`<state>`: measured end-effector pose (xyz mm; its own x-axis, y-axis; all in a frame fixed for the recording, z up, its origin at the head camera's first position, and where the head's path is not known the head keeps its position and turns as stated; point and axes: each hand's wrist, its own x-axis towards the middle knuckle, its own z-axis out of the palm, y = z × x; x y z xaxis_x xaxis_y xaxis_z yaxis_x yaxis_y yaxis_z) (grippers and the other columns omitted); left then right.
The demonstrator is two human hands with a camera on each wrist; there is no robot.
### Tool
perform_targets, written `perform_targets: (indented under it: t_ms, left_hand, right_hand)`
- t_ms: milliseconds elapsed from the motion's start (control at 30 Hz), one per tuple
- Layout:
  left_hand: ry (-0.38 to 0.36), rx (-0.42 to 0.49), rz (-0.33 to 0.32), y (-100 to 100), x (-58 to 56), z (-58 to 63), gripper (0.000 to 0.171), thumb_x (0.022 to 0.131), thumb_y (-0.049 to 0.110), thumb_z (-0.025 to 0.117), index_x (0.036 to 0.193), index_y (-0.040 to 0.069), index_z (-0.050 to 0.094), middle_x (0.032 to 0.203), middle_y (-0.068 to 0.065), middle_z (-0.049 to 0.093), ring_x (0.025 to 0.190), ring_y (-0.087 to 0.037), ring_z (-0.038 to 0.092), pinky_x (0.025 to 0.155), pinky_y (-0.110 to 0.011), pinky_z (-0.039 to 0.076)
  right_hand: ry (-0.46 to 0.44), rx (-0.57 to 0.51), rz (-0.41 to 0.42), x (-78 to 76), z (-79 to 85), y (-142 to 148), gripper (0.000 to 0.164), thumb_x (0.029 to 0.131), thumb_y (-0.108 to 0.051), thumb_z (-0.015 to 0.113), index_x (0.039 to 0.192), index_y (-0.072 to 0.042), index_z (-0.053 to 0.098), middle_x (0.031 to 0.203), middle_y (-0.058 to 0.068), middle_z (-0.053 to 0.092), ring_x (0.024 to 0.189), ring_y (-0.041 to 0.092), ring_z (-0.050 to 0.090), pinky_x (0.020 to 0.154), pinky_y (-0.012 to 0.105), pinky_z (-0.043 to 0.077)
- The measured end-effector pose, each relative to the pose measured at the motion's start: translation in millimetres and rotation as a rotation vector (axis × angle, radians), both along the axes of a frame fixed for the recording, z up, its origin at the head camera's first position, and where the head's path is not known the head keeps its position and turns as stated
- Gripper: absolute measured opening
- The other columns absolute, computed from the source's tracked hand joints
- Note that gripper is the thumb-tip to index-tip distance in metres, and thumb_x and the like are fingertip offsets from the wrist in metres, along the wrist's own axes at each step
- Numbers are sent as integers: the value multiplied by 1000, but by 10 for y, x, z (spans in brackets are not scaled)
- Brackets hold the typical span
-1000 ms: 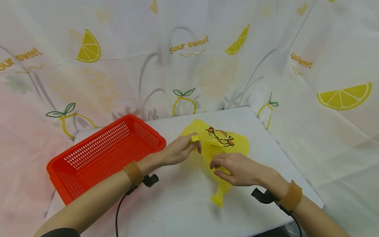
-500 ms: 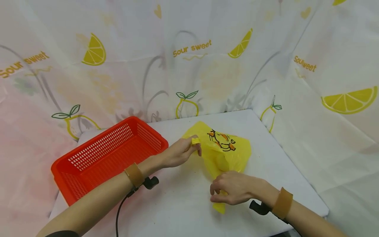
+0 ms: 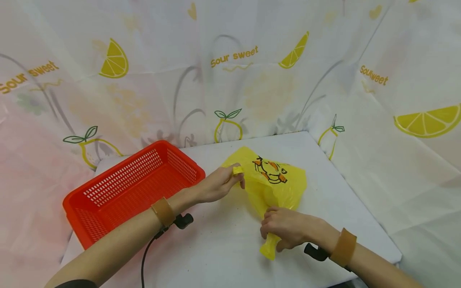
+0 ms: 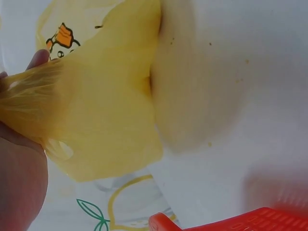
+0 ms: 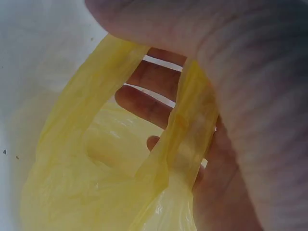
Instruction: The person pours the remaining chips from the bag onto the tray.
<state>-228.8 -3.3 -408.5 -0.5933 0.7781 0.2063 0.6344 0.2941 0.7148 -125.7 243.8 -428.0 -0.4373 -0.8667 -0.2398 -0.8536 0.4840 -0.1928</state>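
Note:
A thin yellow plastic bag (image 3: 293, 186) with a cartoon print lies spread on the white table. My left hand (image 3: 216, 186) grips one gathered handle, and yellow shows above the fingers; the left wrist view has the bag (image 4: 110, 96) drawn taut from that grip. Lower down, my right hand (image 3: 289, 228) holds the other handle, whose end sticks out below the fingers. Close up in the right wrist view, the two strips of the handle (image 5: 77, 101) run between thumb and fingers (image 5: 149, 106). A rounded hollow in the bag shows just above the right hand.
Left of the bag stands a red perforated basket (image 3: 126, 208), with my left forearm crossing its near right side. A white cloth backdrop (image 3: 144, 100) printed with lemons rises behind and to the right of the table (image 3: 216, 256).
My right hand has moved down along the bag toward its lower handle and now holds it near the end. The left hand keeps its grip in nearly the same place.

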Motion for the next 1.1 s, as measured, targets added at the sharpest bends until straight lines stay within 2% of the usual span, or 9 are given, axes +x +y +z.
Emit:
perform_targets:
  t_ms: [133,267,367,500,600,800,967,1100]
  left_hand:
    - [-24,18,-10,6,12,-3,19,101,24,45,93,18,61,96,6,55,86,-16,50,70,-28,42]
    - [-36,25,-13,8,23,-3,20,102,24,44,93,17,61,96,7,58,86,-17,51,72,-29,43]
    - [-46,31,-14,7,29,2,21,102,24,43,93,17,61,94,8,61,86,-15,55,75,-29,46]
    - [-69,57,-36,1,41,9,18,102,22,43,94,14,56,83,5,63,84,-11,61,77,-34,50]
    - [-81,79,-47,-7,49,17,15,102,20,43,93,11,51,75,1,60,77,-11,63,71,-37,51]
    - [-114,116,-34,-34,62,58,13,103,16,42,91,11,46,68,-5,52,63,-17,58,61,-32,49]
    - [-83,161,-28,-53,65,109,14,103,15,42,92,8,47,66,-4,47,57,-16,50,54,-27,46]
    - [-45,204,-3,-67,70,158,23,104,20,40,91,3,49,67,-3,46,58,-14,47,52,-26,43]
  right_hand:
    - [57,-7,-6,-7,-40,-3,16,78,-34,77,84,-27,64,75,-20,53,73,4,47,77,25,44]
    - [24,-41,-86,-13,-68,-5,14,89,-33,66,82,-23,58,66,-18,46,61,2,45,61,20,41]
    - [7,-65,-163,-24,-78,-1,12,93,-29,60,85,-22,55,62,-15,41,54,2,41,53,18,37]
    - [-3,-123,-236,-54,-61,23,9,96,-26,56,88,-22,53,63,-14,39,55,3,41,53,18,37]
    - [-17,-196,-273,-87,-18,50,10,98,-26,53,88,-22,53,64,-14,38,57,3,42,55,19,38]
    - [17,-330,-341,-142,77,106,22,101,-31,47,81,-22,52,64,-17,35,58,1,39,57,18,37]
    - [79,-409,-358,-181,186,112,25,100,-31,48,77,-24,46,62,-16,31,55,0,35,53,18,35]
    - [107,-438,-387,-208,289,98,25,99,-27,51,75,-21,50,61,-16,31,53,0,34,52,18,34]
